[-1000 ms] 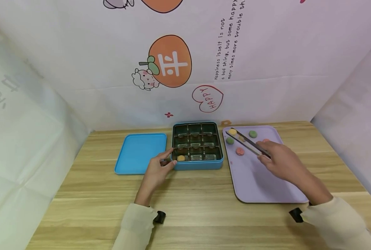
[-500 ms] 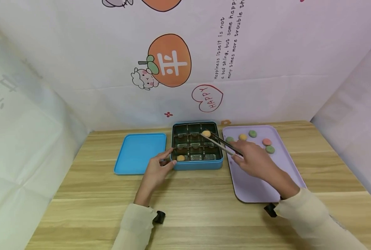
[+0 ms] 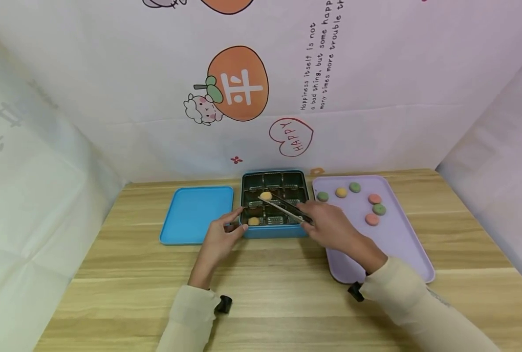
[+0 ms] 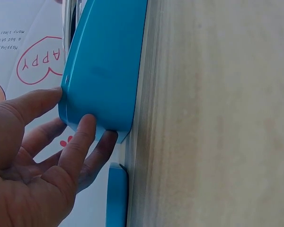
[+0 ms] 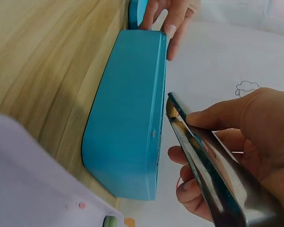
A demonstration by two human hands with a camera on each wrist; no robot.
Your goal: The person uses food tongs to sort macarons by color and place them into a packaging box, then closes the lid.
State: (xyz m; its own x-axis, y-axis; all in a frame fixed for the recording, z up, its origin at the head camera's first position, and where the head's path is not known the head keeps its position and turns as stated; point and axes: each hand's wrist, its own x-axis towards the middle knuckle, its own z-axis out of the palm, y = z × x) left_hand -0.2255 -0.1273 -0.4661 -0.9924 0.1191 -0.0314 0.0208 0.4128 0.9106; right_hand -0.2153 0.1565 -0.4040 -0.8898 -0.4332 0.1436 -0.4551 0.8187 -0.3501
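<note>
As tongs (image 5: 223,163) slant, tips (image 3: 259,197) forward-left, above box (image 3: 274,231)

The person's sleeved left forearm (image 3: 188,318) slants forward and inward, its wrist nearly straight, and the left hand (image 3: 219,239) reaches ahead with digits (image 4: 78,146) spread apart and gently bent. The right forearm (image 3: 419,303), also sleeved, angles forward and across to the left. The right hand (image 3: 333,227) grips, thumb (image 5: 215,115) stretched forward opposite curled fingers (image 5: 188,190). The hands stay apart.
</note>
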